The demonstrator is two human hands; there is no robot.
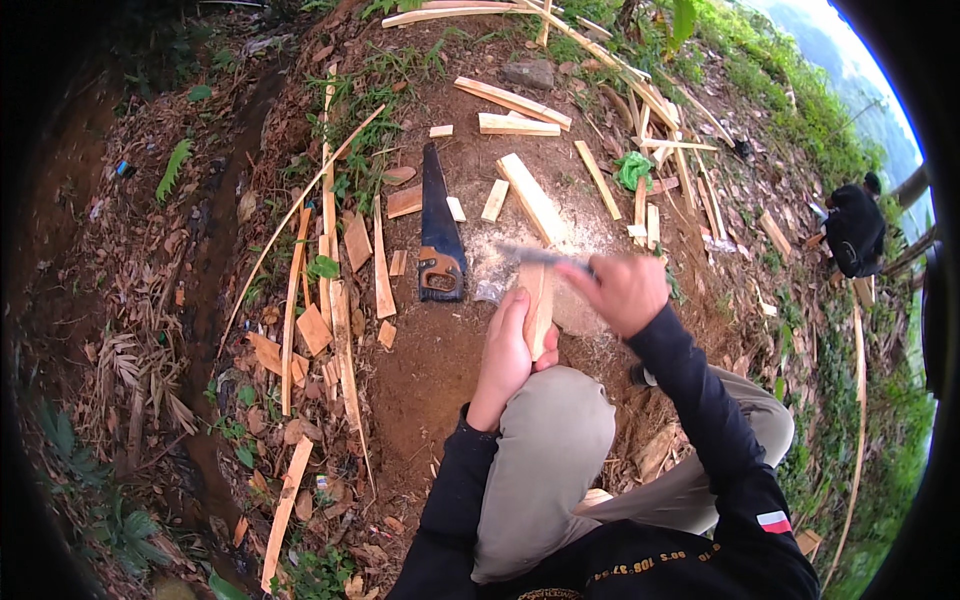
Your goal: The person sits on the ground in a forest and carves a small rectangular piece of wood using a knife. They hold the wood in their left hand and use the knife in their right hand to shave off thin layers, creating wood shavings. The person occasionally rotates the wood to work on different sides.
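Observation:
My left hand is closed round a short pale wooden block, steadying it upright-tilted just beyond my knee. Across the block's far end lies a narrow grey metal tool, blurred, so I cannot tell whether it is a file or a knife. My right hand grips its dark handle end, which the fingers mostly hide. Beyond the block, a thicker squared timber piece rests amid pale sawdust. A handsaw with a brown wooden handle lies on the soil to the left, its blade pointing away.
Long wooden strips and offcuts litter the ground at left. More boards lie ahead, with a stick pile and green plastic to the right. Another person is at far right. A narrow ditch runs along the left.

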